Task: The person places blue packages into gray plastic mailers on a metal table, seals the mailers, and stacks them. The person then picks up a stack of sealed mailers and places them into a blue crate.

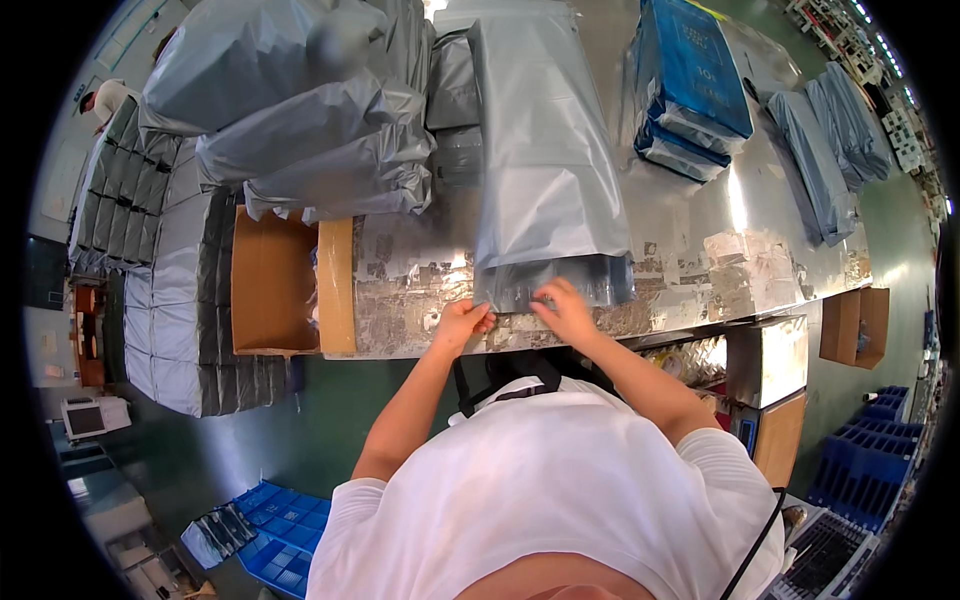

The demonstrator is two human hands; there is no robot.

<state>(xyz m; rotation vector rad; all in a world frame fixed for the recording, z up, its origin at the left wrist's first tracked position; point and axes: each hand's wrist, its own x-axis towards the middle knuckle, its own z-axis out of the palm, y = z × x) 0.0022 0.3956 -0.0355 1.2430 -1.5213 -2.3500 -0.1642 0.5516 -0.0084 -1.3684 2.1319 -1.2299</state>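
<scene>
A long, filled grey plastic mailing bag (545, 150) lies on the metal table, its end toward me. The flap (560, 281) at that end is darker and lies flat near the table's front edge. My left hand (464, 325) is closed on the flap's near left corner. Over the middle of the flap's near edge, my right hand (568, 313) has its fingers bent and pinched together. Whatever may be between those fingertips is too small to make out.
Several filled grey bags (330, 130) are piled at the left, above an open cardboard box (275, 285). Blue-wrapped packs (690, 80) stand at the right on the table (680, 225), with more grey bags (815, 165) beyond. Blue crates (280, 535) sit on the floor.
</scene>
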